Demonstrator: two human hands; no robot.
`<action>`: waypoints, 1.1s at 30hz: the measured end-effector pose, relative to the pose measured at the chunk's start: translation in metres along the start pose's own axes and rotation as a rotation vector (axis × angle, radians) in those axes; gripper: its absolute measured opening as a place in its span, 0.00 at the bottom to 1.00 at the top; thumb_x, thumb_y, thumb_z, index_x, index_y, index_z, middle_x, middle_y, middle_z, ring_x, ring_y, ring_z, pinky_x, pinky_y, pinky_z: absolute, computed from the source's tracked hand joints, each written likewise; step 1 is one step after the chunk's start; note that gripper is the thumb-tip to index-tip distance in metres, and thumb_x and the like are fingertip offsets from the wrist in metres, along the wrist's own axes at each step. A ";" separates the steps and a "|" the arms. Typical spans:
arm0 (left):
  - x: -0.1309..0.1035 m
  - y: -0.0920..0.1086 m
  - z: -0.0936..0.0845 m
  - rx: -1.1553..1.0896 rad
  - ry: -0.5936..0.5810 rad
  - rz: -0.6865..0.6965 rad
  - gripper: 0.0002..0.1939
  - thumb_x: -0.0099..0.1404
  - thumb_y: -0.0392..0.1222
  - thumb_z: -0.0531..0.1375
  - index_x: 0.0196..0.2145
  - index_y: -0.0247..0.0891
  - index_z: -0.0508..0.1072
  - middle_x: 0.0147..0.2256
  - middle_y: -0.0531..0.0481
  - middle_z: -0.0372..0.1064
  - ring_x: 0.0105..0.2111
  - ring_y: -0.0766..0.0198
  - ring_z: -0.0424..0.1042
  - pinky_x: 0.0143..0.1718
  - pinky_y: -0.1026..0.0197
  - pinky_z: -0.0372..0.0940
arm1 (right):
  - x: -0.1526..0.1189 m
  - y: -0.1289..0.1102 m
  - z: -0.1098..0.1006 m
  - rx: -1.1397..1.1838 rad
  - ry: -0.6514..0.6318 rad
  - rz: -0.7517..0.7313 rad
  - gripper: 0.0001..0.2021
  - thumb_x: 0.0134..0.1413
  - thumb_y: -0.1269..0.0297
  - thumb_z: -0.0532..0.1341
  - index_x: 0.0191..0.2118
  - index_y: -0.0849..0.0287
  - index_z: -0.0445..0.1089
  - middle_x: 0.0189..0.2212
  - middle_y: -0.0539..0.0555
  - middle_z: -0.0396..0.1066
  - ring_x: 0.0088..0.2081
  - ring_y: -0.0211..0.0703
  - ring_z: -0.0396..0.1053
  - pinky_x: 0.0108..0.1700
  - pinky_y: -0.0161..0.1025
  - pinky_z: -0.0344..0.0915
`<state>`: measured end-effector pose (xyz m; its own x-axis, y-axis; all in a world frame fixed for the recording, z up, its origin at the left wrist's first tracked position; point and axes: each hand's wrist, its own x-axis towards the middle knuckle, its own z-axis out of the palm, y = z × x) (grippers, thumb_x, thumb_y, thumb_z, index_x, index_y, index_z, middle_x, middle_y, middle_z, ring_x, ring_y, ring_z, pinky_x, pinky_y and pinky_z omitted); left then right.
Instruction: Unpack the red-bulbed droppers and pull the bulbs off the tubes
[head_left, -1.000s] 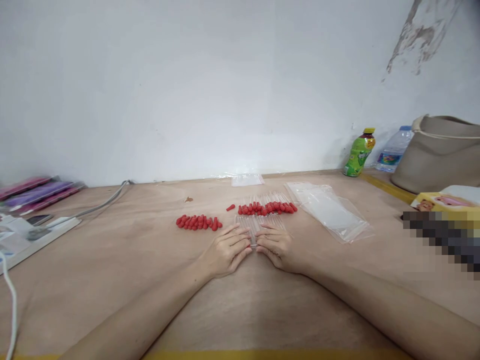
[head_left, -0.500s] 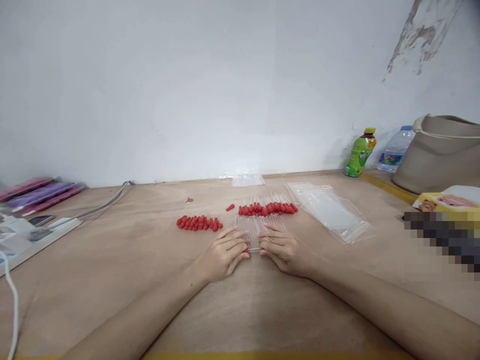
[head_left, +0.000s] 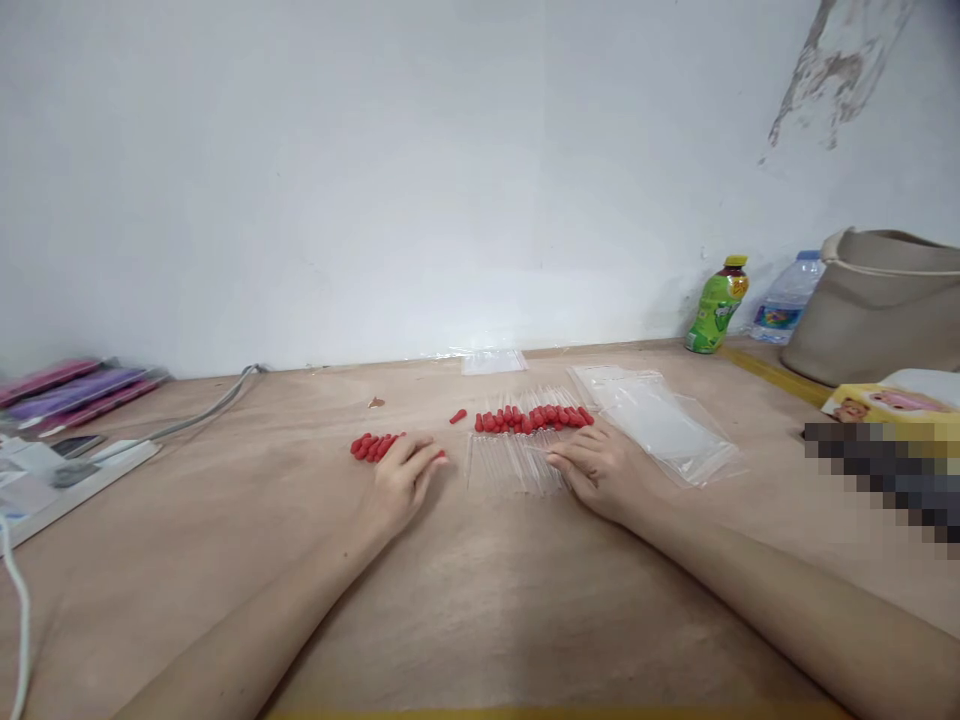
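Red rubber bulbs [head_left: 367, 447] lie in a pile at centre left, and my left hand [head_left: 403, 480] reaches over its right end, fingers bent, with a red bulb at the fingertips. Thin clear tubes [head_left: 510, 465] lie side by side in the middle. At their right edge my right hand [head_left: 604, 470] has its thumb and fingers together around what looks like a clear tube. Behind the tubes is a row of red-ended droppers [head_left: 529, 418], their clear stems pointing to the wall. A single red bulb [head_left: 458, 416] lies left of that row.
Clear plastic bags [head_left: 652, 415] lie right of the droppers. Further right stand a green bottle [head_left: 718, 305], a water bottle [head_left: 786, 300] and a beige bucket [head_left: 870, 310]. A power strip [head_left: 97, 490] with cables and coloured packets [head_left: 82, 395] are at left.
My left hand has moved left from the tubes to the red bulb pile. My right hand has shifted right and slightly away from me. The tubes between them are now uncovered and more spread out.
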<state>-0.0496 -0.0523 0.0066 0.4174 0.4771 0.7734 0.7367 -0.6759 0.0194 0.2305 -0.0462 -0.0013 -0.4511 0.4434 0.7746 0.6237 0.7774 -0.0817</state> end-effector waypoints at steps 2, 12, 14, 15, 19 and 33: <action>0.003 -0.007 -0.001 0.057 -0.005 -0.098 0.13 0.65 0.35 0.49 0.45 0.38 0.67 0.36 0.46 0.61 0.31 0.66 0.65 0.31 0.63 0.63 | 0.002 0.002 -0.003 -0.105 -0.030 0.087 0.10 0.57 0.66 0.53 0.37 0.57 0.72 0.30 0.52 0.74 0.34 0.40 0.70 0.43 0.41 0.62; 0.016 -0.006 0.018 0.237 -0.149 -0.132 0.09 0.64 0.36 0.49 0.40 0.35 0.66 0.34 0.46 0.64 0.34 0.60 0.64 0.35 0.59 0.62 | 0.016 -0.015 -0.009 -0.283 -0.142 0.115 0.12 0.56 0.67 0.51 0.40 0.58 0.71 0.34 0.53 0.74 0.36 0.42 0.69 0.44 0.40 0.57; 0.015 -0.007 0.022 0.296 -0.190 -0.058 0.08 0.64 0.37 0.49 0.36 0.36 0.67 0.32 0.46 0.65 0.34 0.59 0.63 0.35 0.58 0.61 | 0.016 -0.016 -0.006 -0.281 -0.111 0.113 0.11 0.55 0.67 0.52 0.38 0.58 0.71 0.33 0.54 0.74 0.36 0.42 0.68 0.44 0.40 0.56; 0.015 -0.008 0.024 0.318 -0.204 -0.036 0.08 0.64 0.37 0.49 0.35 0.36 0.67 0.32 0.46 0.65 0.34 0.59 0.63 0.36 0.58 0.61 | 0.016 -0.016 -0.005 -0.280 -0.100 0.112 0.10 0.55 0.68 0.52 0.37 0.58 0.71 0.32 0.54 0.74 0.35 0.42 0.68 0.44 0.39 0.56; 0.014 -0.014 0.028 0.352 -0.236 -0.052 0.08 0.64 0.38 0.51 0.32 0.36 0.69 0.31 0.46 0.65 0.33 0.58 0.62 0.35 0.57 0.61 | 0.020 -0.020 -0.002 -0.288 -0.090 0.095 0.10 0.54 0.70 0.52 0.33 0.59 0.72 0.30 0.53 0.74 0.34 0.41 0.67 0.43 0.39 0.54; 0.011 -0.013 0.022 0.334 -0.263 -0.151 0.10 0.62 0.46 0.54 0.36 0.42 0.72 0.41 0.47 0.66 0.42 0.55 0.62 0.40 0.52 0.55 | 0.019 -0.027 0.006 -0.197 -0.224 0.042 0.15 0.52 0.53 0.57 0.37 0.57 0.72 0.31 0.54 0.72 0.35 0.42 0.63 0.41 0.42 0.51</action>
<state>-0.0431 -0.0256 0.0015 0.3815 0.7120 0.5895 0.9130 -0.3900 -0.1198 0.2016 -0.0559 0.0116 -0.5381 0.5778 0.6137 0.7469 0.6642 0.0295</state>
